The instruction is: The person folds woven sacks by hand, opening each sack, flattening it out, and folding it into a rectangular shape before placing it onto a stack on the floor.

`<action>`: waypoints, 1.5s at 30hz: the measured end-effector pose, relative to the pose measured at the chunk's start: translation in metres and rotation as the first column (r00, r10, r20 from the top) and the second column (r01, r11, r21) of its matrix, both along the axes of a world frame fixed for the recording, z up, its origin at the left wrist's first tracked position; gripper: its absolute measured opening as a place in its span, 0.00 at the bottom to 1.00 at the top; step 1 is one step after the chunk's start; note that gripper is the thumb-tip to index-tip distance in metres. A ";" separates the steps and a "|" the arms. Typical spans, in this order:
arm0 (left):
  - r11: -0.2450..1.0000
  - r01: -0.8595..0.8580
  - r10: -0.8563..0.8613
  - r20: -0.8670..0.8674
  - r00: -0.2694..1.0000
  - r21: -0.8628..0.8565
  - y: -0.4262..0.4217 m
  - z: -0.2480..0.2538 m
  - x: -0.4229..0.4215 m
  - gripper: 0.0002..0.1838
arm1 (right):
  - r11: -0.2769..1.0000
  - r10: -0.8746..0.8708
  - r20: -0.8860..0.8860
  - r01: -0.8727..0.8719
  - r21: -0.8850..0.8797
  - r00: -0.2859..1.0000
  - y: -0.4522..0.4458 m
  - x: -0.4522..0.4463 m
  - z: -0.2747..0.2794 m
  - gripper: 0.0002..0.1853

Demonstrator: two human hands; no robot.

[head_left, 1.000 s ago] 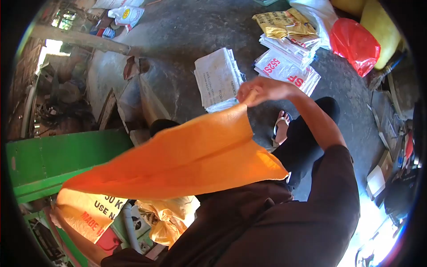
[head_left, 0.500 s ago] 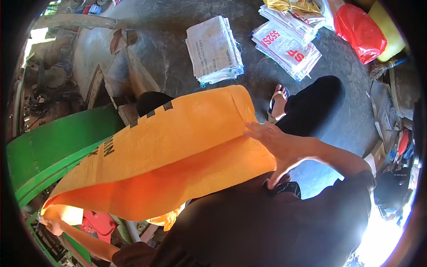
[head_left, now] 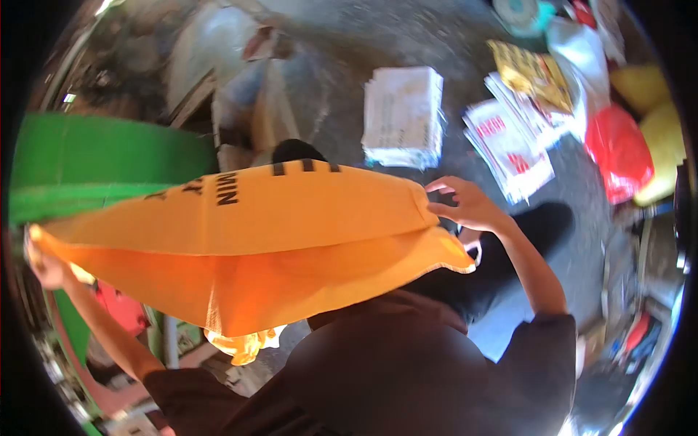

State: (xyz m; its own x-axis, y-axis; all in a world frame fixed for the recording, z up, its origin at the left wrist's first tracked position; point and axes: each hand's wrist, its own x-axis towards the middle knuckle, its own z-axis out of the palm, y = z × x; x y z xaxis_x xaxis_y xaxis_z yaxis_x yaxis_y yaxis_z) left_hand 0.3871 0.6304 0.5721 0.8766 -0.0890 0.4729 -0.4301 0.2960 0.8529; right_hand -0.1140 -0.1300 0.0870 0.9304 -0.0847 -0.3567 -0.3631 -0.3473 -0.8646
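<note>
An orange woven sack [head_left: 313, 211] with black print stretches across my lap, its mouth gaping along the side toward my body. At the far left my left hand [head_left: 49, 269] is closed on a corner of the sack. My right hand [head_left: 469, 206] is at the sack's other end, thumb and fingers apart; the fingertips reach its edge, and I cannot make out whether they touch it. Beneath the sack hangs a crumpled orange piece [head_left: 247, 345].
On the dark floor ahead lie a stack of white printed sacks [head_left: 403, 116] and a second stack [head_left: 509, 149] with a gold packet [head_left: 534, 76] on top. A red plastic bag [head_left: 619, 156] sits at right. Green metal machinery [head_left: 109, 156] stands close on the left.
My left hand has raised its corner of the sack, which now lies more level. My right hand has come off the sack's face to its end edge. The view has turned.
</note>
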 end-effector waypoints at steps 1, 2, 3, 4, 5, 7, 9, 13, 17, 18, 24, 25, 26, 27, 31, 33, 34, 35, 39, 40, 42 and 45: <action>0.948 -0.245 0.205 0.198 0.958 0.203 -0.019 0.005 -0.001 0.26 | 0.998 -0.057 0.141 0.051 0.048 0.988 -0.004 0.020 0.017 0.27; 0.739 -0.551 0.364 0.458 0.811 0.388 -0.057 0.006 -0.005 0.25 | 0.990 -0.119 0.273 0.093 0.107 0.955 -0.007 0.039 0.036 0.25; 0.631 -0.648 0.354 0.585 0.729 0.426 -0.105 0.010 -0.013 0.24 | 0.985 -0.145 0.384 0.097 0.141 0.912 -0.012 0.062 0.064 0.24; 0.613 -0.658 0.291 0.650 0.702 0.437 -0.158 0.012 -0.025 0.23 | 0.977 -0.177 0.500 0.088 0.197 0.848 -0.016 0.086 0.086 0.24; 0.640 -0.626 0.209 0.683 0.700 0.445 -0.214 0.013 -0.040 0.22 | 0.954 -0.239 0.599 0.068 0.293 0.765 -0.013 0.111 0.120 0.24; 0.718 -0.515 0.034 0.716 0.697 0.467 -0.327 0.011 -0.080 0.20 | 0.924 -0.297 0.754 -0.022 0.381 0.586 -0.004 0.156 0.174 0.23; 0.785 -0.395 -0.121 0.742 0.659 0.478 -0.429 0.004 -0.129 0.18 | 0.863 -0.355 0.798 -0.159 0.480 0.486 0.011 0.185 0.230 0.27; 0.925 0.156 -0.356 0.646 0.676 0.346 -0.551 -0.007 -0.213 0.14 | 0.750 -0.384 0.740 -0.282 0.599 0.552 -0.001 0.221 0.272 0.52; 0.509 0.846 -0.821 0.388 0.419 0.162 -0.568 -0.006 -0.222 0.21 | 0.613 -0.167 0.663 -0.450 0.649 0.730 -0.028 0.218 0.249 0.48; 0.305 0.931 -0.926 0.293 0.240 0.201 -0.555 -0.007 -0.201 0.25 | 0.584 -0.137 0.612 -0.435 0.685 0.779 -0.037 0.214 0.237 0.45; 0.106 0.860 -0.993 0.098 0.066 0.499 -0.472 -0.038 -0.179 0.34 | 0.652 -0.321 0.598 -0.287 0.702 0.734 -0.069 0.157 0.249 0.18; 0.099 0.834 -0.994 0.093 0.057 0.542 -0.462 -0.044 -0.183 0.35 | 0.700 -0.343 0.604 -0.233 0.675 0.719 -0.073 0.151 0.253 0.16; 0.100 0.814 -0.994 0.099 0.053 0.573 -0.455 -0.048 -0.187 0.37 | 0.747 -0.360 0.613 -0.177 0.641 0.703 -0.076 0.144 0.256 0.15; 0.118 0.801 -0.992 0.110 0.065 0.587 -0.451 -0.054 -0.190 0.38 | 0.789 -0.372 0.622 -0.119 0.603 0.689 -0.077 0.138 0.260 0.14; 0.395 0.816 -0.905 0.029 0.424 0.422 -0.475 -0.071 -0.185 0.45 | 0.888 -0.301 0.685 -0.067 0.455 0.664 -0.075 0.113 0.278 0.12; 0.464 0.812 -0.817 -0.183 0.547 0.355 -0.504 -0.094 -0.157 0.47 | 0.930 -0.234 0.713 -0.063 0.363 0.661 -0.063 0.103 0.291 0.10; 0.452 0.820 -0.775 -0.300 0.556 0.351 -0.520 -0.117 -0.136 0.47 | 0.954 -0.172 0.714 -0.066 0.292 0.679 -0.058 0.101 0.295 0.09; 0.362 0.886 -0.818 -0.358 0.451 0.289 -0.537 -0.135 -0.135 0.46 | 0.973 -0.114 0.714 -0.068 0.221 0.691 -0.054 0.097 0.297 0.09; 0.324 0.910 -0.861 -0.318 0.397 0.259 -0.590 -0.175 -0.167 0.38 | 0.998 -0.032 0.699 -0.015 0.061 0.714 -0.041 0.076 0.303 0.09; 0.343 0.906 -0.870 -0.282 0.406 0.247 -0.598 -0.180 -0.171 0.35 | 0.998 -0.038 0.689 -0.003 0.057 0.724 -0.042 0.070 0.303 0.10; 0.352 0.901 -0.886 -0.222 0.408 0.254 -0.606 -0.184 -0.175 0.30 | 0.998 -0.054 0.684 0.020 0.058 0.728 -0.045 0.057 0.304 0.10; 0.368 0.891 -0.903 -0.126 0.411 0.264 -0.614 -0.191 -0.178 0.25 | 0.994 -0.106 0.655 0.078 0.072 0.748 -0.053 0.042 0.299 0.10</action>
State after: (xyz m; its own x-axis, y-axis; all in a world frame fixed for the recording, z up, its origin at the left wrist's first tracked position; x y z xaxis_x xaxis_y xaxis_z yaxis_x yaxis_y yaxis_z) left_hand 0.2088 0.0166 0.3810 0.1899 -0.9289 0.3179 -0.0764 0.3088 0.9480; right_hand -0.0720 -0.1834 0.3865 0.9245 -0.1816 0.3350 0.2710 -0.3047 -0.9131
